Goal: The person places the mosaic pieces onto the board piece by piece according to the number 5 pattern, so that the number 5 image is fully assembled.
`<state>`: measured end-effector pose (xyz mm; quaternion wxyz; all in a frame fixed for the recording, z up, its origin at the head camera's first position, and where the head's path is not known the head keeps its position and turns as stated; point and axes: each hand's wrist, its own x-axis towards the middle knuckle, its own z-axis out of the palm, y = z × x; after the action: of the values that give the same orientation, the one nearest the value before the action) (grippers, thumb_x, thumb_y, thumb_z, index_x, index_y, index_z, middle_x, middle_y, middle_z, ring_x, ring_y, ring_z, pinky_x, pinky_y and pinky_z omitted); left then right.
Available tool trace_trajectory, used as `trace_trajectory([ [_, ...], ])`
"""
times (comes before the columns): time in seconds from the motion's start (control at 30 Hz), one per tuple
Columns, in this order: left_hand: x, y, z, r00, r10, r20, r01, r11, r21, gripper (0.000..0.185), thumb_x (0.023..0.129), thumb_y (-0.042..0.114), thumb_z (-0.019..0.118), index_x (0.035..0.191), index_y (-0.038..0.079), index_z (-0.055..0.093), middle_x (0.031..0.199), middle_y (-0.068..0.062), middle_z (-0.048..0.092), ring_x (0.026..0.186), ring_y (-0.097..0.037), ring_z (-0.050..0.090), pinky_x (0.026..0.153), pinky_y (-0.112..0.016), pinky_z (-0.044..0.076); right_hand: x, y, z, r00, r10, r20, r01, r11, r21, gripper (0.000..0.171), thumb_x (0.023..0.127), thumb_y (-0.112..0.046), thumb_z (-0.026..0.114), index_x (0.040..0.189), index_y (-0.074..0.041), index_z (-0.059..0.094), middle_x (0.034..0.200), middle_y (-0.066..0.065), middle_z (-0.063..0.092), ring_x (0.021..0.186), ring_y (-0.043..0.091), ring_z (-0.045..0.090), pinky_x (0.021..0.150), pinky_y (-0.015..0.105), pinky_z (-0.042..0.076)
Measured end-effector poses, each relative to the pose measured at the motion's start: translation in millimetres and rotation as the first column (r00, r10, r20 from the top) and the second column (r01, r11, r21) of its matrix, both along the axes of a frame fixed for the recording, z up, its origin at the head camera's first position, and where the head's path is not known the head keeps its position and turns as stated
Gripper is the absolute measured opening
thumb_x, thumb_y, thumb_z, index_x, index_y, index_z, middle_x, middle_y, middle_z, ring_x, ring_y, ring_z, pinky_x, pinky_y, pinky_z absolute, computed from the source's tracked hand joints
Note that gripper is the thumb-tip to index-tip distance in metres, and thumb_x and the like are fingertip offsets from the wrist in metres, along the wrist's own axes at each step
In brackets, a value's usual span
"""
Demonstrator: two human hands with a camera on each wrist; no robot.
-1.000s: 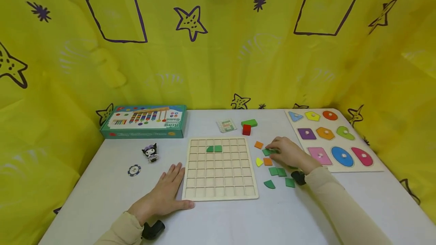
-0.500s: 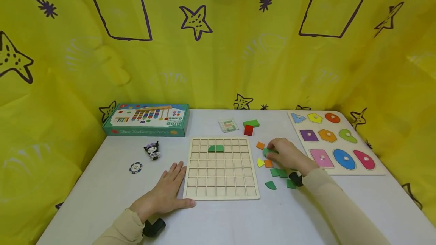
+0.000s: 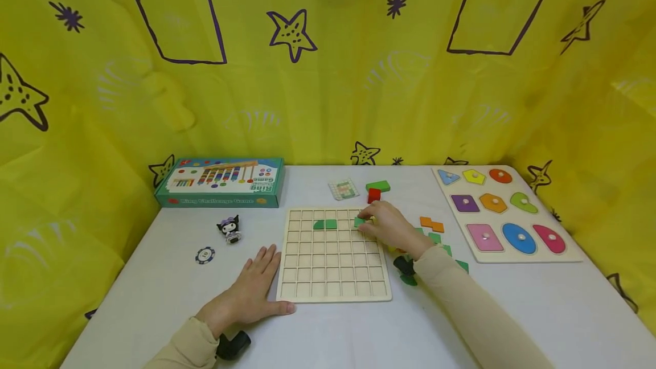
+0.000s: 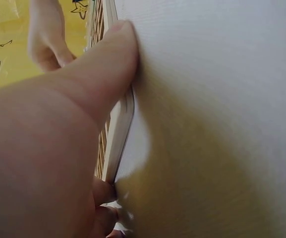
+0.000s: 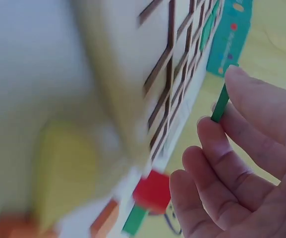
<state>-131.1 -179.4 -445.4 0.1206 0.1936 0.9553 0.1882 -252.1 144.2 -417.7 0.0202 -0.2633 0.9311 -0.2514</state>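
Observation:
A pale wooden grid board [image 3: 333,301] lies mid-table, with a green quarter-round tile [image 3: 319,225] and a green square tile [image 3: 331,224] side by side in its second row. My right hand [image 3: 392,226] is above the board's upper right part. Between thumb and fingers it pinches a green tile [image 5: 220,103], seen edge-on in the right wrist view. My left hand [image 3: 246,292] rests on the table with fingers straight along the board's left side. Its thumb [image 4: 118,49] touches the board near the front left corner.
Right of the board lie orange tiles [image 3: 437,226] and several green tiles [image 3: 434,238], partly hidden by my right arm. Behind are a pattern card [image 3: 344,189], a red block [image 3: 374,195] and a green block [image 3: 378,186]. A shape puzzle [image 3: 502,256], game box [image 3: 220,201], figurine [image 3: 230,229] and chip [image 3: 205,255] flank them.
My right hand has picked up a green tile from the loose tiles and carried it left over the board. Several loose tiles have shifted right. My left hand has stayed put.

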Motion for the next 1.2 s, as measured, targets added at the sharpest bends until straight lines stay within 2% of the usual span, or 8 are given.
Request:
trace_trajectory([
  [0.2, 0.7, -0.5, 0.8, 1.000, -0.005, 0.000, 0.005, 0.999, 0.039, 0.116, 0.078, 0.070, 0.064, 0.151, -0.008, 0.021, 0.158, -0.026, 0.011, 0.145, -0.042, 0.005, 0.112, -0.061, 0.010, -10.9, -27.4, -1.4, 0.998, 0.063, -0.010, -0.063, 0.996, 0.057, 0.025, 0.090, -0.016, 0.073, 0.109, 0.000, 0.071, 0.096, 0.007, 0.065, 0.090, 0.022, 0.057, 0.083, 0.038, 0.049],
  [0.43, 0.3, 1.7, -0.7, 1.000, -0.010, -0.002, 0.011, 0.999, 0.052, 0.117, 0.077, 0.072, 0.064, 0.151, -0.008, 0.020, 0.158, -0.025, 0.010, 0.145, -0.041, 0.004, 0.112, -0.060, 0.010, -17.3, -36.9, -5.0, 0.999, 0.048, -0.021, -0.045, 0.992, 0.116, 0.012, 0.087, -0.016, 0.076, 0.090, -0.006, 0.070, 0.085, 0.000, 0.064, 0.087, 0.020, 0.056, 0.081, 0.036, 0.049],
  [0.57, 0.5, 1.6, -1.3, 1.000, -0.001, 0.001, 0.001, 0.999, 0.033, 0.117, 0.077, 0.071, 0.064, 0.152, -0.007, 0.020, 0.159, -0.024, 0.010, 0.145, -0.040, 0.003, 0.113, -0.059, 0.009, -16.6, -40.6, -4.8, 0.993, 0.082, -0.083, -0.066, 0.982, 0.175, 0.011, 0.086, -0.017, 0.077, 0.086, -0.008, 0.071, 0.083, -0.001, 0.064, 0.086, 0.021, 0.056, 0.079, 0.035, 0.049],
  [0.73, 1.1, 0.7, 0.6, 1.000, 0.004, -0.008, -0.003, 0.999, 0.042, 0.116, 0.078, 0.070, 0.066, 0.151, -0.009, 0.021, 0.158, -0.025, 0.011, 0.145, -0.041, 0.004, 0.113, -0.059, 0.009, -15.1, -45.2, -4.5, 0.971, 0.133, -0.201, -0.075, 0.959, 0.274, 0.013, 0.085, -0.018, 0.078, 0.075, -0.014, 0.071, 0.080, -0.003, 0.062, 0.083, 0.022, 0.053, 0.072, 0.036, 0.047],
  [0.83, 1.4, 0.6, 1.5, 1.000, 0.005, -0.007, -0.005, 0.998, 0.055, 0.116, 0.078, 0.069, 0.067, 0.151, -0.009, 0.021, 0.158, -0.026, 0.011, 0.145, -0.042, 0.004, 0.112, -0.060, 0.009, -14.8, -46.1, -5.6, 0.968, 0.132, -0.213, -0.065, 0.954, 0.293, 0.012, 0.085, -0.018, 0.077, 0.075, -0.016, 0.070, 0.081, -0.003, 0.062, 0.083, 0.022, 0.052, 0.070, 0.037, 0.046],
  [0.97, 1.4, 1.4, 0.7, 1.000, 0.015, 0.000, -0.015, 0.999, 0.044, 0.116, 0.077, 0.069, 0.067, 0.151, -0.008, 0.021, 0.159, -0.024, 0.011, 0.145, -0.040, 0.004, 0.113, -0.059, 0.008, -14.3, -40.9, -6.5, 0.978, 0.127, -0.168, -0.087, 0.970, 0.226, 0.003, 0.087, -0.014, 0.074, 0.085, -0.012, 0.074, 0.090, 0.000, 0.064, 0.090, 0.024, 0.054, 0.077, 0.039, 0.048],
  [1.07, 0.7, 1.5, -1.3, 1.000, 0.016, 0.000, -0.016, 0.999, 0.032, 0.116, 0.077, 0.070, 0.066, 0.152, -0.007, 0.021, 0.159, -0.023, 0.010, 0.146, -0.039, 0.004, 0.113, -0.059, 0.009, -11.9, -27.0, -2.9, 0.988, 0.096, -0.120, -0.081, 0.989, 0.126, 0.011, 0.090, -0.010, 0.071, 0.098, -0.006, 0.075, 0.100, 0.005, 0.066, 0.100, 0.027, 0.056, 0.088, 0.042, 0.048],
  [1.2, 0.0, 0.2, -2.4, 1.000, 0.013, -0.006, -0.013, 1.000, 0.021, 0.116, 0.077, 0.072, 0.064, 0.152, -0.007, 0.021, 0.159, -0.022, 0.010, 0.146, -0.038, 0.003, 0.113, -0.059, 0.009, -8.7, 7.2, 4.2, 0.995, 0.022, -0.094, -0.018, 0.999, 0.042, 0.016, 0.092, -0.005, 0.067, 0.106, 0.000, 0.073, 0.104, 0.008, 0.068, 0.101, 0.029, 0.056, 0.092, 0.046, 0.046],
])
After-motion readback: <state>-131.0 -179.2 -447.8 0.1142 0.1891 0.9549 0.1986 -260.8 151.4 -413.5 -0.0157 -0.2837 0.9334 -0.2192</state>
